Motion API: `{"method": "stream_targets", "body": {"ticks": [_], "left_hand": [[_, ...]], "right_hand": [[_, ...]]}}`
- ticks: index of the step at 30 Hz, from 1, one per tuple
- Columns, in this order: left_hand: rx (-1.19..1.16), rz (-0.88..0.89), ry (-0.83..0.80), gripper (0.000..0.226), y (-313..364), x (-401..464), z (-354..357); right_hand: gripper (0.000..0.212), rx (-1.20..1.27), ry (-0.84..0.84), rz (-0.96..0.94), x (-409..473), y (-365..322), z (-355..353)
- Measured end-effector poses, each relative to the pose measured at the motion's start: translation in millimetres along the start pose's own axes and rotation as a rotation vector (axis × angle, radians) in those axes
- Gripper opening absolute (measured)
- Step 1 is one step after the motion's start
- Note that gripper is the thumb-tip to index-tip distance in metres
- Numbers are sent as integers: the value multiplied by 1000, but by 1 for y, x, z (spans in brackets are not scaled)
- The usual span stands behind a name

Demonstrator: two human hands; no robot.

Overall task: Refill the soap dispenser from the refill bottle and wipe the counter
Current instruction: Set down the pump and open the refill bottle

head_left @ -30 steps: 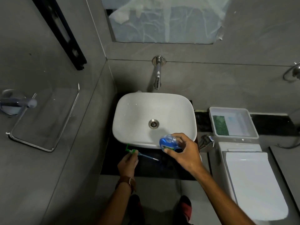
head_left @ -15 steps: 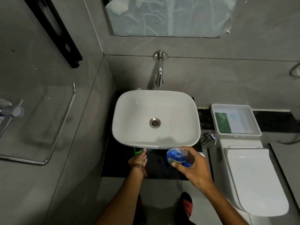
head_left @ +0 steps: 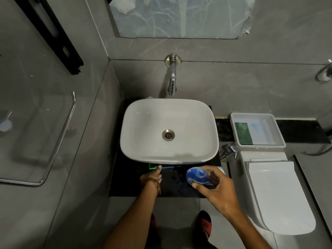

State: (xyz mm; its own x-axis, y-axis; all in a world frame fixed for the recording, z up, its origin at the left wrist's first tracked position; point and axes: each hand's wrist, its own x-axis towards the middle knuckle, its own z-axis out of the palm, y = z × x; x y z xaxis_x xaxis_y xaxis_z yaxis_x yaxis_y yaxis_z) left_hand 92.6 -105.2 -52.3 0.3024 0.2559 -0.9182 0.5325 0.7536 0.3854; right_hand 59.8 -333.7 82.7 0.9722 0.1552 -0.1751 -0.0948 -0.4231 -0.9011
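Head view: right hand (head_left: 218, 188) around blue soap bottle (head_left: 196, 177) above black counter (head_left: 177, 184).

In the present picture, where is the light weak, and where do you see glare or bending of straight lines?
Head view: the black counter under the white basin is very dark, so the green pump piece at the left hand is barely readable; soft glare lies on the covered mirror; wall lines bend outward at the edges.

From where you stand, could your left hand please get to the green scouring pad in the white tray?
Probably not easily. The left hand is busy with the green pump at the counter's front, and the scouring pad lies in the tray beyond the basin and the right hand.
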Motion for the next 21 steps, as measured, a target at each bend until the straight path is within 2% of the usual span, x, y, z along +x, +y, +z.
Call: {"method": "stream_targets", "body": {"ticks": [5, 10, 15, 21], "left_hand": [[41, 35, 7, 51, 2, -7, -9], [110, 97, -5, 36, -2, -13, -32], [162, 208, 41, 18, 3, -34, -69], [168, 375, 96, 10, 16, -53, -118]], "right_hand": [[53, 13, -22, 15, 0, 3, 4], [52, 2, -81, -15, 10, 2, 25], [53, -48, -171, -43, 28, 7, 73], [51, -119, -341, -62, 51, 18, 141]]}}
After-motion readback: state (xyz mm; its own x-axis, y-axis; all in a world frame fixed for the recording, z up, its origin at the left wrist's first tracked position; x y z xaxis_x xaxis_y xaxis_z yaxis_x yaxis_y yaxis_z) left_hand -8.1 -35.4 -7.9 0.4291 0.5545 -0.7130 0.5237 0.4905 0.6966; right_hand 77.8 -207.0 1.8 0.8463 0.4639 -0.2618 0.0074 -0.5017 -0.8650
